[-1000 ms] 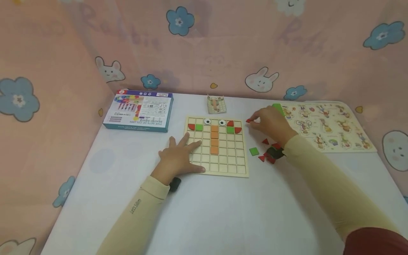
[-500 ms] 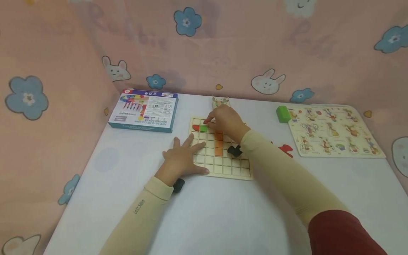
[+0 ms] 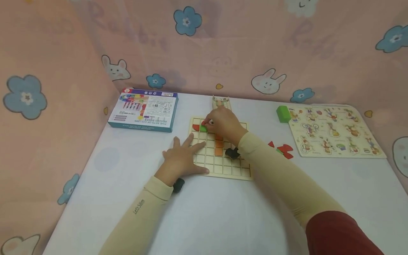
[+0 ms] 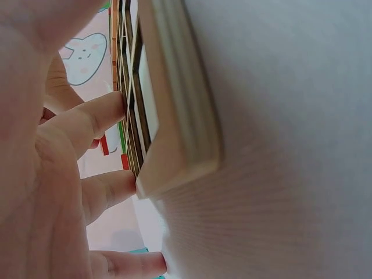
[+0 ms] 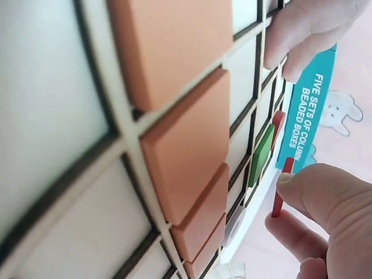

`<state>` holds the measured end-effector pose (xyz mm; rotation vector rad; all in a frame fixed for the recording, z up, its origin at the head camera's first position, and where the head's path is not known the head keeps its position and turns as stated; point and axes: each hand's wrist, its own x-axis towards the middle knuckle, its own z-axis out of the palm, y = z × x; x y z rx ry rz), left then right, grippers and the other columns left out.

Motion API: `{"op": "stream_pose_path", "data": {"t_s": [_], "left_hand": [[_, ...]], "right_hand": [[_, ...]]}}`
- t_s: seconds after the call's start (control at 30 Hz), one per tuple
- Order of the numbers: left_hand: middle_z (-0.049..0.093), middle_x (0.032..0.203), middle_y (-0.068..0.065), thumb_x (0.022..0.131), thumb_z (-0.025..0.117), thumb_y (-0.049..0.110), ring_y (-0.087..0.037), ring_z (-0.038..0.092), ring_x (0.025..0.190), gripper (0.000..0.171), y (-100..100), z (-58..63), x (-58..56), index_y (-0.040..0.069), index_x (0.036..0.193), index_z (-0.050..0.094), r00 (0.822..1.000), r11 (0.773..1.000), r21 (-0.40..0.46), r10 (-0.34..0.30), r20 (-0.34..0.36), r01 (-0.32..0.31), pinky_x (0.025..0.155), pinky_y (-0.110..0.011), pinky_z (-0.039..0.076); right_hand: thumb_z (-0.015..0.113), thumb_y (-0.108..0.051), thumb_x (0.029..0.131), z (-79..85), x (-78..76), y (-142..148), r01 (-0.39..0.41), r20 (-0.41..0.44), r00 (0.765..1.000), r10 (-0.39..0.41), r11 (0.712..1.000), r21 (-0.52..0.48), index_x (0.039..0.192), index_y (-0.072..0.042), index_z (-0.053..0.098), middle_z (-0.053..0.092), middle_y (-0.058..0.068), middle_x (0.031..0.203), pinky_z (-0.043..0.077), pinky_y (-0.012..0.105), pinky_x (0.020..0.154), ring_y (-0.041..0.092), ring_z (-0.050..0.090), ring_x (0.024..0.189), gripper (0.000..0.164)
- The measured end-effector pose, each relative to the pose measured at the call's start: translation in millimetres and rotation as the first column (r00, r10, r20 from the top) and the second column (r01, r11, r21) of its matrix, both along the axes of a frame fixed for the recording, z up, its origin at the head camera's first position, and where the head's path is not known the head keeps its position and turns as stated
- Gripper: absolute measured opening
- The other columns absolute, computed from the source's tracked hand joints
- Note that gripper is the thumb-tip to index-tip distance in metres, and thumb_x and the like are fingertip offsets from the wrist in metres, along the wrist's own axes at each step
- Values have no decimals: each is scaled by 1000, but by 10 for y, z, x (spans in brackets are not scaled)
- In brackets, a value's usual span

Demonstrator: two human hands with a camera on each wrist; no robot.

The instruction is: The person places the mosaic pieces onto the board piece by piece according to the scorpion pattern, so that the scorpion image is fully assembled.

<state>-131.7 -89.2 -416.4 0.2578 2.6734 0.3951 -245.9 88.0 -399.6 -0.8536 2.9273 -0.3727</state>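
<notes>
My left hand [image 3: 181,157] lies with fingers spread over the left side of a wooden grid board [image 3: 210,161]. In the left wrist view, its fingertips [image 4: 113,107] rest along the board's edge. My right hand [image 3: 224,124] pinches a thin red piece [image 5: 282,189] between thumb and finger, seen edge-on, over the board's far left part. Close by in the grid sit a green square [image 3: 203,129] and a rounded red piece [image 3: 196,127]. A column of orange squares [image 3: 219,151] runs down the middle, and a white round eye piece [image 5: 233,226] lies beyond it.
Loose red pieces [image 3: 285,148] lie right of the board, partly behind the right sleeve. Farther right are a green block [image 3: 283,114] and a picture puzzle board [image 3: 338,152]. A teal-edged box [image 3: 143,113] stands back left; a small picture card [image 3: 221,101] is behind the grid.
My right hand has swung left from beside the loose pieces to the board's far left cells, carrying the red piece, then shifted only slightly. My left hand stays on the board.
</notes>
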Motion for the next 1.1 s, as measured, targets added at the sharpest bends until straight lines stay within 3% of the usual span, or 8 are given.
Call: {"op": "stream_pose_path", "data": {"t_s": [0.17,0.3,0.5,0.7,0.97,1.1], "left_hand": [[15,178,-2,74,85,72,-54,12,156,103,-15,-11,-4,45,163,41,1000,1000,2,2,1,-2,102,-86,31],[15,178,-2,74,85,72,-54,13,155,102,-22,-11,-2,45,163,41,1000,1000,-1,6,0,-6,102,-86,31],[15,178,-2,74,83,74,-52,14,155,102,-14,-7,1,45,163,40,1000,1000,-16,-3,1,3,102,-85,32],[16,177,-2,74,84,74,-51,15,154,102,-1,-10,-4,46,163,41,1000,1000,-10,-4,-5,4,102,-85,33],[15,178,-1,74,84,73,-52,14,155,102,3,-2,-2,46,162,41,1000,1000,2,0,4,0,102,-85,32],[15,178,-2,74,84,73,-53,15,155,101,-10,0,1,46,162,41,1000,1000,3,0,0,0,102,-86,32]], "right_hand": [[77,-20,99,-7,16,-12,-5,-23,1000,4,1000,-9,108,-14,86,81,0,102,51,42,101,19,68,90,14],[77,-21,99,-23,24,-26,7,-32,999,-7,1000,-17,109,-14,86,81,0,100,54,40,92,22,66,93,14],[76,-23,101,-67,23,-24,49,-95,994,-51,999,-23,109,-12,85,80,3,102,53,45,99,29,67,107,16],[76,-23,101,-97,-11,-48,60,-123,991,-59,998,0,110,-12,84,80,5,103,52,45,101,30,68,105,17],[69,-3,102,-90,-39,-143,3,-25,1000,1,987,162,122,-14,82,79,6,113,53,45,103,29,69,108,26],[70,-3,101,-61,-4,-191,-19,-18,1000,24,971,238,124,-15,81,78,8,114,51,47,103,30,64,104,28]]}}
